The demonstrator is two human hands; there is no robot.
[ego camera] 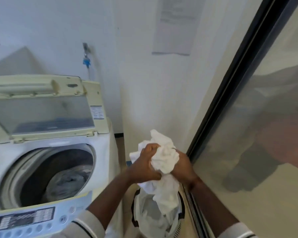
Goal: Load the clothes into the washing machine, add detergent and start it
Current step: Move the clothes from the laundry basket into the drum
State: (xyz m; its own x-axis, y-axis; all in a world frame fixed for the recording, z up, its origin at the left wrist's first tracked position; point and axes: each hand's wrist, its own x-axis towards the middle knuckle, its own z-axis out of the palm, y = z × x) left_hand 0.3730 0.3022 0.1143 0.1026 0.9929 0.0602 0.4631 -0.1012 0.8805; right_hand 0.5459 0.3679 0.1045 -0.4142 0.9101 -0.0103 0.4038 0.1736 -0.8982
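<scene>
I see both hands bunched around a crumpled white cloth point(163, 155), held in the air to the right of the washing machine point(103, 152). My left hand point(143, 166) curls its fingers into the cloth's left side; my right hand point(182, 166) clenches the other side. The cloth's tail hangs down into a laundry basket point(179, 225) on the floor below. The machine's lid point(41, 107) stands raised, and its drum point(65, 182) already holds some greyish fabric. The control panel point(27, 219) sits at the near edge.

Wall notice point(175, 24), lid sticker point(97, 112): print apparently present, too blurred.
</scene>
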